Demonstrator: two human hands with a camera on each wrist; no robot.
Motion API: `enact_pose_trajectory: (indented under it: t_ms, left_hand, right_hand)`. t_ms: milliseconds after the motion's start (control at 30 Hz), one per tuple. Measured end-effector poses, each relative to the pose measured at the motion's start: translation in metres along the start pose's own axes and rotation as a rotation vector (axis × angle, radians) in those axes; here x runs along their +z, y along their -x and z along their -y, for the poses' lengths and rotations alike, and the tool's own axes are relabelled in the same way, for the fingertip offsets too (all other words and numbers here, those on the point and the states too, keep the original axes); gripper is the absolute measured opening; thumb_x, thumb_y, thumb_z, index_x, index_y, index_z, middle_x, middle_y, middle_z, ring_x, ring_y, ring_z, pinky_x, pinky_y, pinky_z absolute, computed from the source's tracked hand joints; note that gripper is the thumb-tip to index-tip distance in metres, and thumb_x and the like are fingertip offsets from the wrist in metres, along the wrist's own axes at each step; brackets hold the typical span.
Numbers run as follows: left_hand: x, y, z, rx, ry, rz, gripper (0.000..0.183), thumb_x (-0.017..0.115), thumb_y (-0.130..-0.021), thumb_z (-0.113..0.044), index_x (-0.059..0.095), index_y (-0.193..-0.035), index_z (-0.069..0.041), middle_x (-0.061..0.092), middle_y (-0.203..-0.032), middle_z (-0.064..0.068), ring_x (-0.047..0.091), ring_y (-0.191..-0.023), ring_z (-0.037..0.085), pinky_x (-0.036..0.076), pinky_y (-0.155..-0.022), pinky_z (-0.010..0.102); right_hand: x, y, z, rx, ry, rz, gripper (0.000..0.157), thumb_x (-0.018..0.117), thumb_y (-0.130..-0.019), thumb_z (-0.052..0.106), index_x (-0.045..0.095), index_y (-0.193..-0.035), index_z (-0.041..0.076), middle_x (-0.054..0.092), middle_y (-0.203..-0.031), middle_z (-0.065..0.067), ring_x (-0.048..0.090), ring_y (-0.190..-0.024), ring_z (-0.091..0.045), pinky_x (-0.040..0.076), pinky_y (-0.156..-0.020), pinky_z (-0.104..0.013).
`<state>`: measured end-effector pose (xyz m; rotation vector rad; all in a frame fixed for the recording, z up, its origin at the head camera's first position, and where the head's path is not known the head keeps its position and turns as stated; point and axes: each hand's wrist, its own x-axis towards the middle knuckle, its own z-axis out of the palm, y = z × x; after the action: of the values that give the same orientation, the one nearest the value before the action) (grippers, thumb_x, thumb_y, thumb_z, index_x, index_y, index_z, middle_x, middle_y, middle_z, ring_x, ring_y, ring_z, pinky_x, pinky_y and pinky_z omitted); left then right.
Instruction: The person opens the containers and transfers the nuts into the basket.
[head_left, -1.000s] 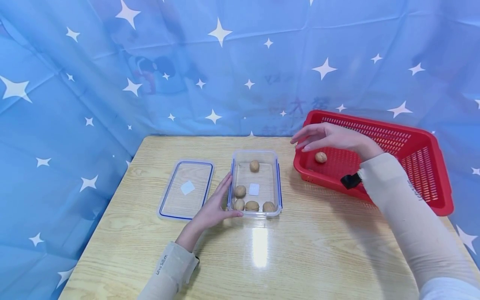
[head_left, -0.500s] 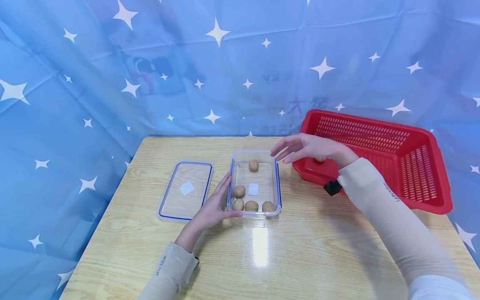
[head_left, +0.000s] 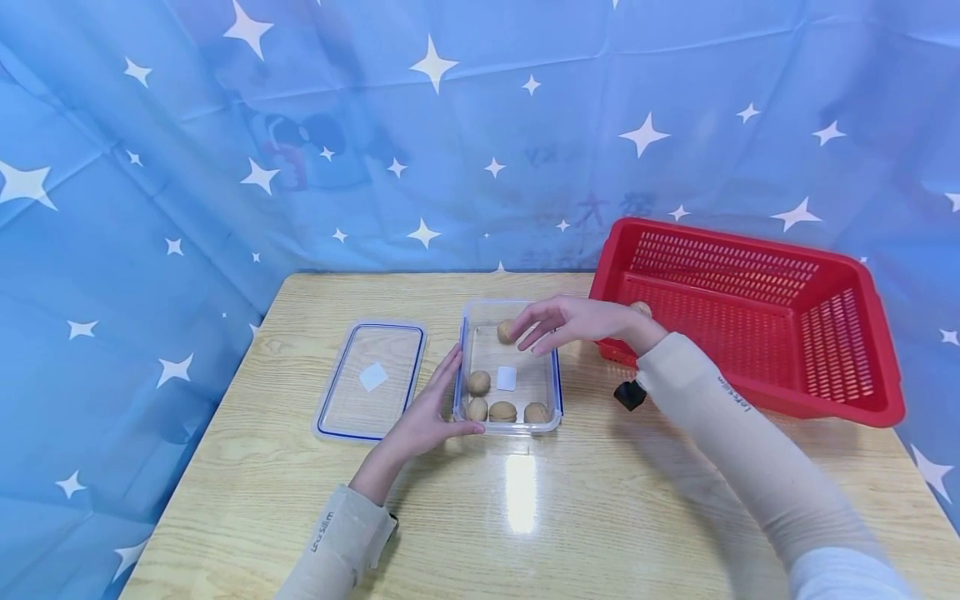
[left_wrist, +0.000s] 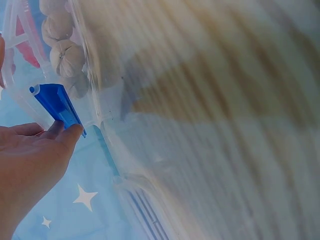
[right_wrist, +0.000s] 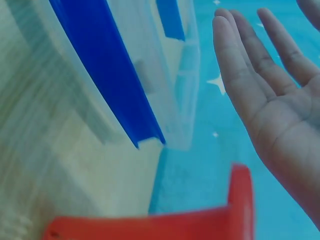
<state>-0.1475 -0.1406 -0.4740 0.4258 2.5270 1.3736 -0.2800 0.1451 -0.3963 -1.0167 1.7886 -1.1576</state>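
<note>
I see the right hand (head_left: 581, 322) above the far right of the clear container (head_left: 521, 430), fingers apart and holding nothing. It is nearer the far walnut (head_left: 504, 332), inside, just left of its fingertips. The left hand (head_left: 420, 427) touches the container's left wall, fingers straight.

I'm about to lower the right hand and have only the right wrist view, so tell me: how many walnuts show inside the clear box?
Observer: Five walnuts can be seen in it from the head view.
Operator: Is anything touching the clear box on its left side?
Observer: Yes, the left hand rests against that side.
Operator: And inside the red basket?
Observer: One more walnut shows there, partly hidden behind the wrist of the right hand.
</note>
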Motion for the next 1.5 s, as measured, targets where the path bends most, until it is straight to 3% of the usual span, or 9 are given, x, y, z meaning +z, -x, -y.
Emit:
enact_pose_trajectory:
  t_ms: [167,400,633,833,1133,1500]
  left_hand:
    - [0.000,0.000,0.000,0.001,0.004,0.003,0.116,0.087,-0.075,-0.029,0.010,-0.162,-0.015,0.001,-0.170,-0.005,0.013,-0.155,0.035,0.017,-0.124,0.059]
    - [0.000,0.000,-0.001,-0.001,0.010,0.004,0.115,0.086,-0.077,-0.027,0.010,-0.162,-0.015,0.001,-0.170,-0.005,0.012,-0.155,0.037,0.018,-0.123,0.063]
    - [0.000,0.001,0.000,-0.005,0.016,0.005,0.115,0.086,-0.077,-0.028,0.010,-0.162,-0.016,0.000,-0.170,-0.005,0.013,-0.155,0.037,0.018,-0.123,0.062]
    - [0.001,0.002,-0.001,-0.011,0.002,-0.004,0.115,0.086,-0.077,-0.028,0.010,-0.162,-0.016,0.001,-0.170,-0.006,0.013,-0.155,0.036,0.019,-0.123,0.061]
    - [0.001,0.001,0.000,-0.009,-0.006,-0.003,0.115,0.086,-0.076,-0.031,0.010,-0.162,-0.017,0.001,-0.170,-0.007,0.012,-0.155,0.035,0.019,-0.124,0.060]
    - [0.001,0.001,0.000,-0.003,-0.003,0.005,0.114,0.085,-0.077,-0.029,0.009,-0.162,-0.017,0.000,-0.170,-0.008,0.011,-0.155,0.037,0.017,-0.124,0.060]
  right_hand:
    - [0.013,-0.008,-0.004,0.013,-0.018,0.012,0.049,0.066,-0.094,0.015,0.052,-0.138,0.001,0.056,-0.142,-0.018,0.052,-0.133,-0.044,0.053,-0.106,-0.043]
    - [0.032,-0.027,-0.013,0.067,-0.021,0.026,0.053,0.065,-0.095,0.013,0.047,-0.143,-0.003,0.046,-0.149,-0.027,0.050,-0.136,-0.042,0.050,-0.109,-0.044]
    - [0.050,-0.050,-0.019,0.123,0.083,0.023,0.057,0.065,-0.095,0.011,0.043,-0.144,-0.010,0.049,-0.146,-0.027,0.053,-0.133,-0.041,0.048,-0.111,-0.045]
    - [0.064,-0.062,-0.028,0.163,0.131,-0.021,0.054,0.070,-0.092,0.014,0.052,-0.139,-0.006,0.057,-0.141,-0.022,0.051,-0.135,-0.036,0.042,-0.116,-0.047]
    - [0.071,-0.064,-0.031,0.161,0.082,-0.047,0.046,0.069,-0.092,0.013,0.057,-0.134,-0.002,0.062,-0.135,-0.017,0.055,-0.129,-0.030,0.044,-0.114,-0.041]
    - [0.073,-0.064,-0.031,0.113,-0.014,-0.061,0.038,0.069,-0.091,0.006,0.060,-0.127,-0.004,0.067,-0.121,-0.018,0.063,-0.107,-0.013,0.052,-0.096,-0.024]
